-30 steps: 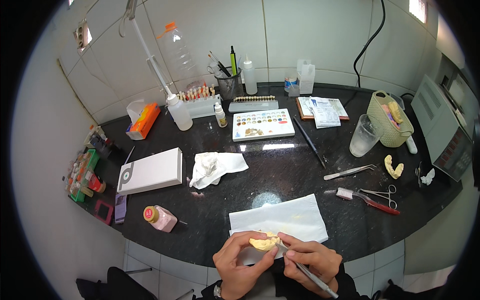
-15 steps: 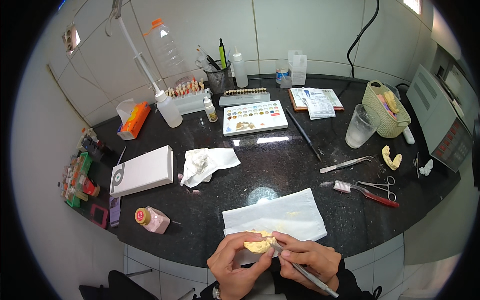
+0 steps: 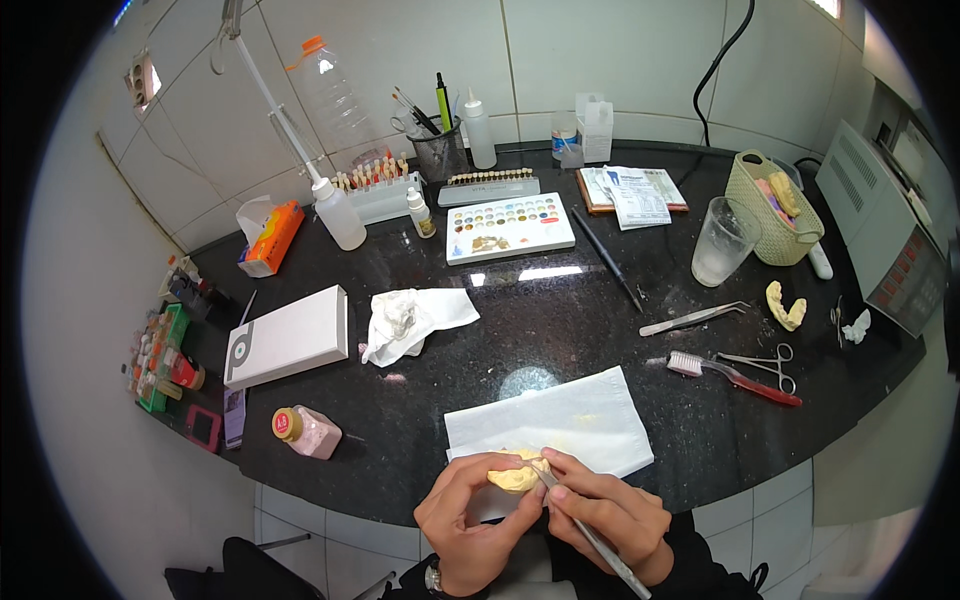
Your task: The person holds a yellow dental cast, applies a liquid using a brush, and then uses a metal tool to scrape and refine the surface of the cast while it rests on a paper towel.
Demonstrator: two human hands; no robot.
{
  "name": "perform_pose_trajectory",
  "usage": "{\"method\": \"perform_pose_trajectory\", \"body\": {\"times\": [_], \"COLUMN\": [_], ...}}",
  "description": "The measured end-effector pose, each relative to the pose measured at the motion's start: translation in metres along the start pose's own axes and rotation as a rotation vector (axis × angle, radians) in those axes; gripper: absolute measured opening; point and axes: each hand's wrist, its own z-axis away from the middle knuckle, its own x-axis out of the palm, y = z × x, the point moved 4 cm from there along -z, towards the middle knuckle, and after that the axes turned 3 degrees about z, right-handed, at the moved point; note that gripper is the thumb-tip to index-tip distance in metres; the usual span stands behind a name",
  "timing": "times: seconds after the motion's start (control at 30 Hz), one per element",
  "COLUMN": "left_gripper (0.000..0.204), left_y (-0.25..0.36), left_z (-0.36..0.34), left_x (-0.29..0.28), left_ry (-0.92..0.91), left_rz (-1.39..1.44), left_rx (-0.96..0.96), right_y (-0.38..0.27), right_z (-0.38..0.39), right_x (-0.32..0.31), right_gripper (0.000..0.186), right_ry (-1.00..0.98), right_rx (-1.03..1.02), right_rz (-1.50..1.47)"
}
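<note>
Near the front edge of the bench, my left hand [image 3: 472, 525] is closed round a pale yellow plaster dental model [image 3: 512, 481], its thumb and fingertips on the model's sides. My right hand [image 3: 615, 512] grips a slim metal scalpel-like tool [image 3: 607, 555] like a pen. The tool's tip meets the right part of the model; the exact contact is hidden by fingers. Some right fingertips also touch the model. Beneath and beyond both hands lies a white paper towel [image 3: 575, 412] with faint yellow dust on it.
To the right are tweezers [image 3: 690, 319], a red toothbrush [image 3: 735, 380], locking forceps [image 3: 775, 365], another dental model [image 3: 785, 307] and a glass [image 3: 722, 245]. Leftward stand a pink powder bottle [image 3: 310, 434] and a white box [image 3: 288, 338]. A palette [image 3: 510, 230] sits farther back.
Both hands stay on the model, which has tilted and shifted slightly. The right hand and tool have moved a little left, the tool now pointing more steeply. The whole view has shifted slightly.
</note>
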Motion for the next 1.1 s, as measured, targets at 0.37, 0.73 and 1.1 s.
{"method": "perform_pose_trajectory", "body": {"times": [0.37,0.73,1.1], "left_gripper": [0.028,0.028,0.027], "left_y": [0.0026,0.0001,0.0012], "left_z": [0.0017,0.0001,-0.0022], "left_x": [0.0008,0.0004,-0.0004], "left_ry": [0.044,-0.021,-0.012], "left_rz": [0.157,0.120,0.147], "left_rx": [-0.098,-0.085,-0.101], "right_y": [0.0056,0.0055,0.0056], "right_z": [0.0032,0.0038,0.0034], "right_x": [-0.0036,-0.0019,-0.0002], "right_gripper": [0.027,0.025,0.026], "right_ry": [0.045,0.016,0.027], "right_rx": [0.027,0.063,0.018], "right_rz": [-0.147,-0.050,-0.086]}}
